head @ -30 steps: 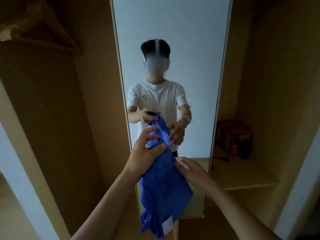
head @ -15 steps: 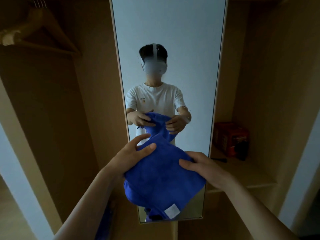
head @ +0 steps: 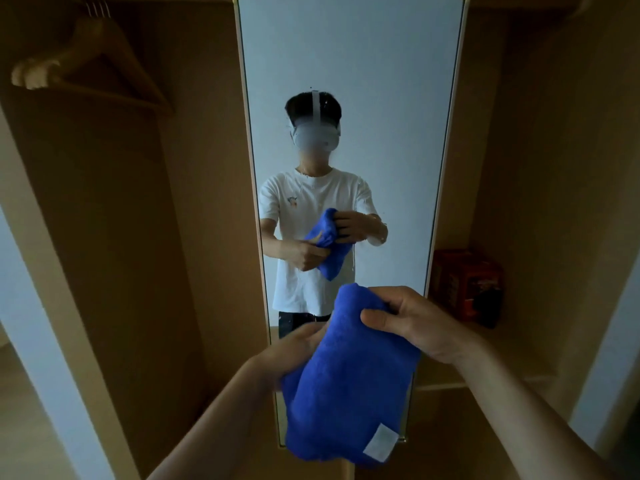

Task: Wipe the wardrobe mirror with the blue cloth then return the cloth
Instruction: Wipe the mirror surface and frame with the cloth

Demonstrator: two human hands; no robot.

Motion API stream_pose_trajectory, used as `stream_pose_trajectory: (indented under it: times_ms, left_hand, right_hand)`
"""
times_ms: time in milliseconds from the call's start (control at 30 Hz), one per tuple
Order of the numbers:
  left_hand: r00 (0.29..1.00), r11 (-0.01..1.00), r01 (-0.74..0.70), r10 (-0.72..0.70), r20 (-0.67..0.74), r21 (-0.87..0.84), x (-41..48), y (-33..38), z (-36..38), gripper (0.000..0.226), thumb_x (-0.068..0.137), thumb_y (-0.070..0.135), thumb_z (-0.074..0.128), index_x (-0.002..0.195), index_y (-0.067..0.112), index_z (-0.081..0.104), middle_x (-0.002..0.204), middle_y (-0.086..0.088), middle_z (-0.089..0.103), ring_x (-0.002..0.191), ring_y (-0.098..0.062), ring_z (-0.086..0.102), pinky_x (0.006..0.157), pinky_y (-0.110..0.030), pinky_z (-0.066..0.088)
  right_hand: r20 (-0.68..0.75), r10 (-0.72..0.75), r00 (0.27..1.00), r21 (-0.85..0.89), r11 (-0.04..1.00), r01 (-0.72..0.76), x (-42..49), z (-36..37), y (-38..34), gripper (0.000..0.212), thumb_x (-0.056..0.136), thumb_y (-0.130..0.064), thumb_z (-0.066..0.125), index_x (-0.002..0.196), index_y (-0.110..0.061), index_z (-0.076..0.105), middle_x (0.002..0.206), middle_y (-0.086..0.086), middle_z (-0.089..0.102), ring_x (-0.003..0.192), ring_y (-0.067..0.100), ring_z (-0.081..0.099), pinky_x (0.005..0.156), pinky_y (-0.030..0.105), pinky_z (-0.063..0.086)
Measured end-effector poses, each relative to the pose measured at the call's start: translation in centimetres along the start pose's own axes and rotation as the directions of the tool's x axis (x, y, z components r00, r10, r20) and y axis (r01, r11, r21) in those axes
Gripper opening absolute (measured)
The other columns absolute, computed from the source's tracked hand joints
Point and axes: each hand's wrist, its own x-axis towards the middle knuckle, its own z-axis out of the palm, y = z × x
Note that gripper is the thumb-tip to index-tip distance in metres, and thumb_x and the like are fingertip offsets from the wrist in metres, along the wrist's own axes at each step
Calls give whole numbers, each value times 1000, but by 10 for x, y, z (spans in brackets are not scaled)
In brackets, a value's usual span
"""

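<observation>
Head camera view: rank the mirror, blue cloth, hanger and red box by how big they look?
1. mirror
2. blue cloth, though it is nearest the camera
3. hanger and red box: too alike to rank

Honestly, nothing here that I can actually read. The white tag (head: 381,444) on the corner of my blue cloth (head: 346,393) looks blank, or any print on it is too small to tell. The red box (head: 465,282) on the shelf (head: 502,355) has dark print, but it's blurry mush. The little graphic (head: 293,201) on my white t-shirt (head: 311,271) in the mirror (head: 346,64) isn't legible either.
</observation>
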Motion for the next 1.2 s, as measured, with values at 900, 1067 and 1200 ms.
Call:
stream_pose_trajectory:
  times_ms: [900,1067,1200]
  left_hand:
    - [980,903,-161,97,-176,-398,18,-9,22,39,94,48,62,123,24,69,121,-13,73,111,-30,71,85,-33,60]
    - [926,906,-265,144,-348,-330,21,-6,28,47,85,41,75,117,8,63,110,-15,75,101,-29,74,82,-38,62]
    - [921,896,-289,164,-353,-338,22,-6,32,41,88,29,78,118,6,60,114,-18,73,106,-32,72,93,-49,59]
  right_hand:
    - [-408,-101,907,-195,981,21,13,21,14,43,92,-59,42,122,-34,59,120,-12,61,109,0,60,91,23,51]
    - [-316,24,948,-179,980,-84,10,30,15,61,85,-71,56,137,-50,33,115,-27,62,101,-4,66,76,16,57]
    - [-414,-8,910,-222,971,-93,12,31,22,67,86,-58,67,141,-36,36,117,-16,63,101,4,66,85,29,58]
